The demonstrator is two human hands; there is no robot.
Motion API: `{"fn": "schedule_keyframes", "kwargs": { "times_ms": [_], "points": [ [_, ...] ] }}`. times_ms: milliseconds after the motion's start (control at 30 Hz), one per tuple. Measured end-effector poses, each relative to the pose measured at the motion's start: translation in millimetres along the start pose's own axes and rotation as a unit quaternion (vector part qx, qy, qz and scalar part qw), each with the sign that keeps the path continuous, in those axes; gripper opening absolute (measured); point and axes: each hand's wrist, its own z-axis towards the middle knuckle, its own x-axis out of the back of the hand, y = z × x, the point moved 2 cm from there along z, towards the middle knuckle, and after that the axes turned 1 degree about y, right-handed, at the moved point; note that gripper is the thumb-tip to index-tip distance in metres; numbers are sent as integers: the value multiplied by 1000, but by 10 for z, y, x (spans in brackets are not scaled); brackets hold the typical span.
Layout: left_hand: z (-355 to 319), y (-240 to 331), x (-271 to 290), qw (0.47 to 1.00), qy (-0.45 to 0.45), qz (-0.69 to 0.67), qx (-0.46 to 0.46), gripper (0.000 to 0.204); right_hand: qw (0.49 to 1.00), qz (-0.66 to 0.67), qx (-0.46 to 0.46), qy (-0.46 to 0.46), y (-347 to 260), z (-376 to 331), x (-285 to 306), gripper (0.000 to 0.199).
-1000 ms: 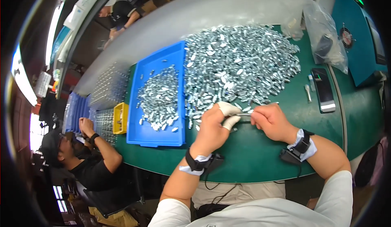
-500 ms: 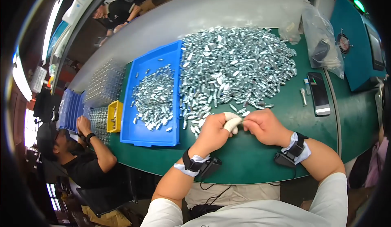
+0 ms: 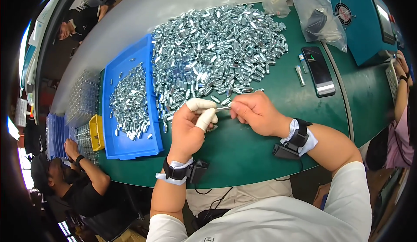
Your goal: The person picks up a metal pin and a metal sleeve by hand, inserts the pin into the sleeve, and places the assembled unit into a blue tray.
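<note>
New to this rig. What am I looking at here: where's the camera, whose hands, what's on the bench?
No machine: one fisheye camera on a person's head looks down, so straight edges bend. The forearms from the bottom are the wearer's, with a band on each wrist. The left hand, with white finger covers, and the right hand pinch one small metal part between them. On the green bench lie a heap of parts, a blue tray holding more, and a phone. Other people work at the edges.
</note>
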Motion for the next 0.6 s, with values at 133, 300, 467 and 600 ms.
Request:
{"fn": "schedule_keyframes", "kwargs": {
  "times_ms": [133,300,467,600],
  "points": [
    [77,103,333,963,226,-69,-128,17,991,93,-76,60,85,-21,25,39],
    [-19,315,557,868,443,-19,-224,19,997,48,-61,25,33,-9,1,40],
    [4,152,445,944,175,266,-80,23,998,30,-60,15,22,-5,5,40],
    [32,136,376,906,23,421,-24,21,999,18,-50,12,26,21,-10,39]
  ]
}}
